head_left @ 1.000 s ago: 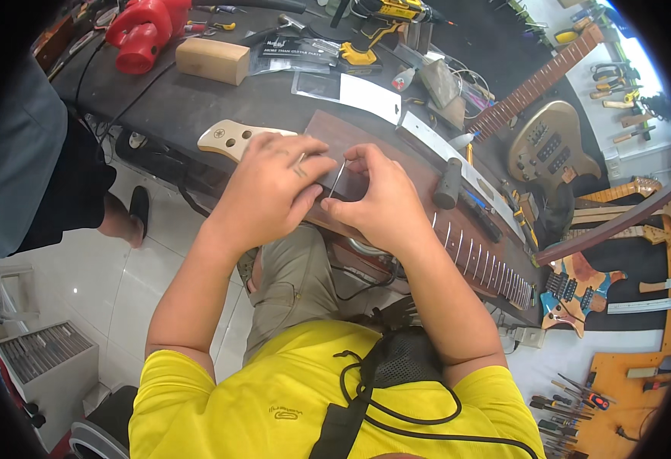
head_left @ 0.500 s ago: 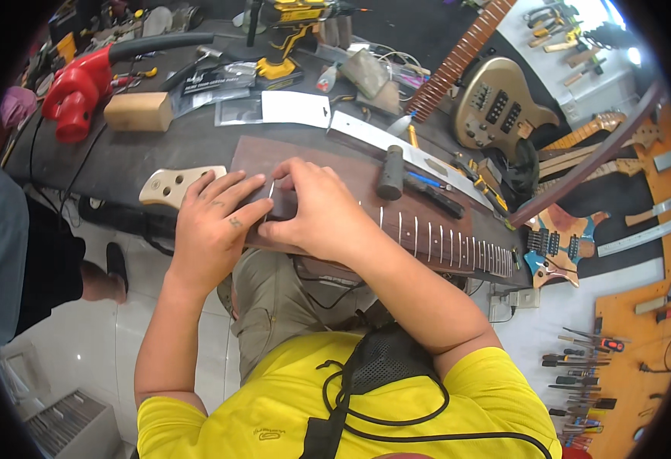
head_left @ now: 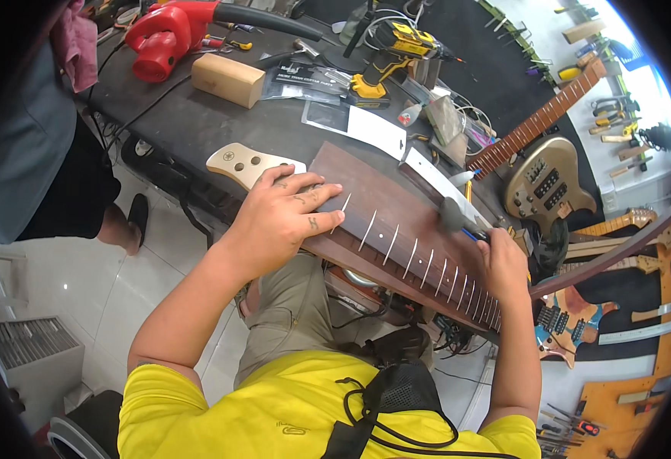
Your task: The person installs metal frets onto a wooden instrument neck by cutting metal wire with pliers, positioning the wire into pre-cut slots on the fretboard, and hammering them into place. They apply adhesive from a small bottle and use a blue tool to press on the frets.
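Rather blurry: dark mallet (head_left: pixel 451 215), partly hidden in the right hand (head_left: pixel 505 262).

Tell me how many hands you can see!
2: the left hand on the fretboard, the right hand on the hammer. The person at far left shows none; theirs may be hidden.

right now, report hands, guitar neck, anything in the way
Left hand spread on guitar neck near headstock. Right hand gripping hammer, head blurred. Possibly in the way: left thumb at one fret.
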`<state>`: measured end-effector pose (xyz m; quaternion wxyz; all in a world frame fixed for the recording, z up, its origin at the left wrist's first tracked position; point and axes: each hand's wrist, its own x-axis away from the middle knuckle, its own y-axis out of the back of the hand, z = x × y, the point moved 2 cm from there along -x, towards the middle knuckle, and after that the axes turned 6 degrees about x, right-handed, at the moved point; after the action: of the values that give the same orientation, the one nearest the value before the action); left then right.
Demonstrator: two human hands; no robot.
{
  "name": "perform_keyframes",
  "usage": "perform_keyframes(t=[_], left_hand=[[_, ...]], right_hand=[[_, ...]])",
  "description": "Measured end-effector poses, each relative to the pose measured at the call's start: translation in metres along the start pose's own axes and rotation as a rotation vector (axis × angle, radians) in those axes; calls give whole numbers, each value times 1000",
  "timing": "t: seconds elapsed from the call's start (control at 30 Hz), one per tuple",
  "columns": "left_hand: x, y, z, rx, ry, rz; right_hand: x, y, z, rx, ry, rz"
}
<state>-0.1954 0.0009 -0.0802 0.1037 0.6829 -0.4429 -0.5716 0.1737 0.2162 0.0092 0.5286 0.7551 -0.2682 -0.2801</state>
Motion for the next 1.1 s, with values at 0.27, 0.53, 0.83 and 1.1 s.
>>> perform_keyframes(t=[0.27, 0.53, 0.83, 1.1], left_hand=[[-4, -3, 0, 39, 6, 21], [-5, 0, -1, 60, 11, 39], [-6, 0, 0, 89, 3, 18], [-5, -1, 1, 111, 15, 28]], right_hand=[[2, 67, 95, -705, -41, 84], [-10, 79, 148, -633, 294, 113], [-15, 85, 151, -640, 228, 106], [-14, 88, 155, -579, 230, 112]])
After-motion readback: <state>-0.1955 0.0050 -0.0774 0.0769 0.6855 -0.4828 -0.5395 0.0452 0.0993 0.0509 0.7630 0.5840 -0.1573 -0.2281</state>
